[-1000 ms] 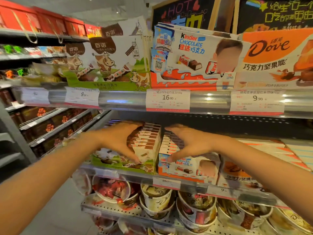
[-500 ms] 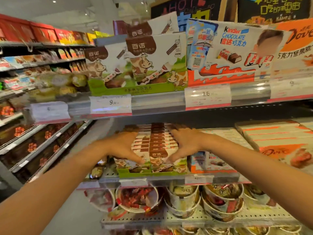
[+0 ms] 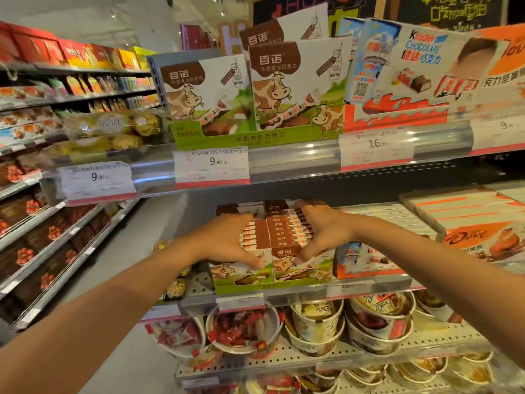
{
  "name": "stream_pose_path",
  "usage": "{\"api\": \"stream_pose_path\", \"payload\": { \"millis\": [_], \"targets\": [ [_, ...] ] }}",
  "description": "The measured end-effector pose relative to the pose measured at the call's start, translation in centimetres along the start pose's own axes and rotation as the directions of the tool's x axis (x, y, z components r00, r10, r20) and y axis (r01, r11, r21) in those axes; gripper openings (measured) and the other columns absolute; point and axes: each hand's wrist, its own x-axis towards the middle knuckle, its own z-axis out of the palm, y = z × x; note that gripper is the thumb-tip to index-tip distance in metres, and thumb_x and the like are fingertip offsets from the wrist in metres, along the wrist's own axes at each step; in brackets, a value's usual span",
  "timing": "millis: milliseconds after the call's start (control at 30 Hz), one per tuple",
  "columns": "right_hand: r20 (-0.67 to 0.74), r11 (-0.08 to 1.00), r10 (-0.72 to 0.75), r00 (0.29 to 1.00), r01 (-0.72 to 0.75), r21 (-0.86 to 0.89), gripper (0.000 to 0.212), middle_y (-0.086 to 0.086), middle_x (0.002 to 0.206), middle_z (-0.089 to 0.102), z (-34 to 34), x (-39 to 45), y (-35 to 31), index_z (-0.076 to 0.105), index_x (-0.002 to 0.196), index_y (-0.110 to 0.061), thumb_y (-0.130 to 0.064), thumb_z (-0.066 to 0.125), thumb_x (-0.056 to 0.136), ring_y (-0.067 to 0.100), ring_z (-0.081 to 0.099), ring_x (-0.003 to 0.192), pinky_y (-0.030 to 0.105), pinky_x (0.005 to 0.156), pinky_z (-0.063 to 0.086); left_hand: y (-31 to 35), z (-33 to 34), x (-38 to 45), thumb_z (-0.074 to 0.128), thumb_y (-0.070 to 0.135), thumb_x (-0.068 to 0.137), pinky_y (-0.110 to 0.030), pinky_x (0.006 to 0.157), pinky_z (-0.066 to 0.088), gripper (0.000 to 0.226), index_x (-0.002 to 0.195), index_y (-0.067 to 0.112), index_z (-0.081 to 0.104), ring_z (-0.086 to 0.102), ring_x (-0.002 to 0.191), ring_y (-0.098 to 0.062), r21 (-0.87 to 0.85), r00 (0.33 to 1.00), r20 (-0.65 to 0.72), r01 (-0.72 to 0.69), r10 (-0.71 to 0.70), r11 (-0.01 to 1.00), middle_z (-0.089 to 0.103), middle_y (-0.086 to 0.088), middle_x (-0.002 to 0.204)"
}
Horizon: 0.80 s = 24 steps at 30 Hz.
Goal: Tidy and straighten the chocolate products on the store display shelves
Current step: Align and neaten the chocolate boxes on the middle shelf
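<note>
On the middle shelf a green display tray (image 3: pixel 244 286) holds two rows of brown-and-white cow-print chocolate boxes (image 3: pixel 287 236). My left hand (image 3: pixel 227 241) lies across the left row, fingers spread and fairly straight, fingertips near the front box. My right hand (image 3: pixel 322 231) presses on the right side of the right row, thumb low at the front and fingers reaching toward the back boxes. Both hands touch the boxes from above and the sides. Right of the tray stands a Kinder chocolate box (image 3: pixel 366 263), then orange Dove boxes (image 3: pixel 480 237).
The upper shelf carries matching cow-print display boxes (image 3: pixel 295 89) and a large Kinder box (image 3: pixel 412 75), with price tags (image 3: pixel 211 166) on its rail. Paper tubs of Dove sweets (image 3: pixel 315 322) fill the shelf below. More stocked shelves (image 3: pixel 56 223) run along the aisle at left.
My right hand has left the Kinder row and moved left onto the cow-print boxes; my left hand stays on them. The view has shifted left and closer.
</note>
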Motion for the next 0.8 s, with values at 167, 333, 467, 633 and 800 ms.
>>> {"api": "stream_pose_path", "payload": {
  "millis": [167, 333, 467, 633, 800],
  "targets": [
    [0.001, 0.999, -0.034, 0.999, 0.034, 0.002, 0.097, -0.003, 0.128, 0.049, 0.1, 0.2, 0.2, 0.027, 0.135, -0.022, -0.052, 0.080, 0.059, 0.019, 0.041, 0.121, 0.039, 0.107, 0.033, -0.2, 0.1, 0.3, 0.081, 0.051, 0.061, -0.023, 0.071, 0.042, 0.057, 0.097, 0.034, 0.040, 0.052, 0.084, -0.009, 0.025, 1.000, 0.019, -0.018, 0.018, 1.000, 0.049, 0.017, 0.088],
    [-0.023, 0.995, -0.050, 0.998, 0.048, -0.086, 0.109, -0.001, 0.136, 0.040, 0.2, -0.2, 0.4, 0.025, 0.137, -0.024, -0.067, 0.074, 0.050, 0.023, 0.036, 0.127, 0.045, 0.108, 0.031, -0.4, -0.6, 0.4, 0.073, 0.059, 0.066, -0.023, 0.076, 0.037, 0.063, 0.113, 0.028, 0.044, 0.043, 0.095, -0.008, 0.071, 0.998, 0.054, -0.026, 0.022, 0.997, 0.044, 0.012, 0.102],
    [-0.068, 0.971, -0.061, 0.996, 0.044, -0.234, 0.123, -0.001, 0.156, 0.005, 0.1, -0.3, 0.2, 0.014, 0.146, -0.022, -0.076, 0.061, 0.046, 0.028, 0.007, 0.142, 0.051, 0.114, 0.006, 0.0, -1.4, 0.6, 0.075, 0.052, 0.068, -0.016, 0.074, 0.041, 0.059, 0.113, 0.035, 0.041, 0.054, 0.095, -0.005, -0.044, 0.983, 0.182, 0.005, 0.003, 0.999, 0.052, 0.019, 0.104],
    [-0.049, 0.977, -0.056, 0.997, 0.045, -0.208, 0.111, 0.000, 0.141, 0.036, -0.1, 0.2, 0.5, 0.021, 0.139, -0.024, -0.074, 0.069, 0.053, 0.024, 0.031, 0.132, 0.044, 0.113, 0.021, -0.5, -0.8, 0.4, 0.077, 0.053, 0.065, -0.011, 0.063, 0.035, 0.066, 0.113, 0.034, 0.036, 0.054, 0.090, -0.003, -0.046, 0.995, 0.092, 0.034, -0.030, 0.998, 0.049, 0.023, 0.096],
    [-0.052, 0.990, -0.082, 0.995, 0.075, -0.116, 0.117, 0.001, 0.142, 0.035, 0.2, 0.3, 0.9, 0.012, 0.143, -0.025, -0.070, 0.072, 0.053, 0.025, 0.031, 0.131, 0.039, 0.107, 0.033, -0.6, -0.4, 0.3, 0.080, 0.054, 0.060, -0.011, 0.062, 0.037, 0.076, 0.110, 0.029, 0.029, 0.052, 0.083, 0.000, -0.064, 0.996, 0.014, 0.091, -0.090, 0.994, 0.048, 0.021, 0.091]
  ]
}}
